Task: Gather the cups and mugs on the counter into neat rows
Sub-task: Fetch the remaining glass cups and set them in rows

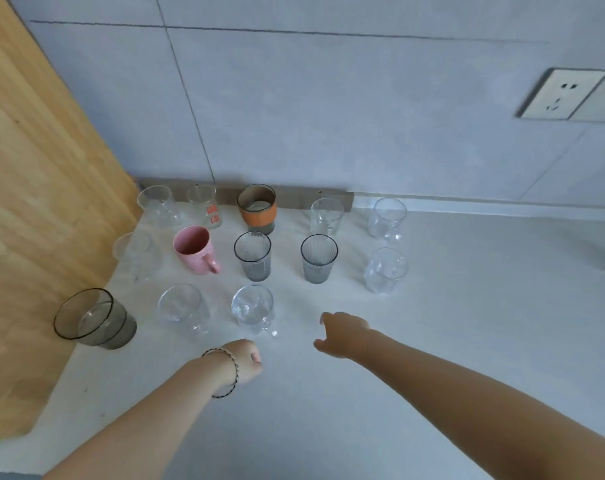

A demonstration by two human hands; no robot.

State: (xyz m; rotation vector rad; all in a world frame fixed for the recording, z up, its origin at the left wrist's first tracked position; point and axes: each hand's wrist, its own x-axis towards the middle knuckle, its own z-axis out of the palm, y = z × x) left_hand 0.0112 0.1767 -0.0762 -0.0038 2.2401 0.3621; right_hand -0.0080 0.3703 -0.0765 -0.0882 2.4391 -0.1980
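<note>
We look down at a pale table (pixel 432 341) set against a grey tiled wall (pixel 329 116), with a wooden panel (pixel 34 185) along its left side. Glasses and mugs stand upright in three loose rows.

In the back row, near the wall, from left to right: a clear glass (pixel 157 206), a clear glass with red lettering (pixel 205 206), a brown glass with an orange sleeve (pixel 257 208), a clear glass (pixel 326 216) and another clear glass (pixel 387 218).

In the middle row: a clear glass beside the wooden panel (pixel 138 252), a pink mug (pixel 194 249) with its handle turned toward us, two grey ribbed tumblers (pixel 253 256) (pixel 318 258), and a clear glass (pixel 385 270).

In the front row: a wide smoky glass (pixel 95 318) close to the wooden panel, then two clear glasses (pixel 183 308) (pixel 254 310) just beside each other.

Our left hand (pixel 244 362) is curled into a loose fist near the front of the table, holding nothing, with thin bracelets (pixel 226 372) on the wrist. Our right hand (pixel 342 336) reaches forward with fingers spread apart, empty, to the right of the front row and touching no glass.

A white wall socket (pixel 568 95) sits on the wall at upper right.
</note>
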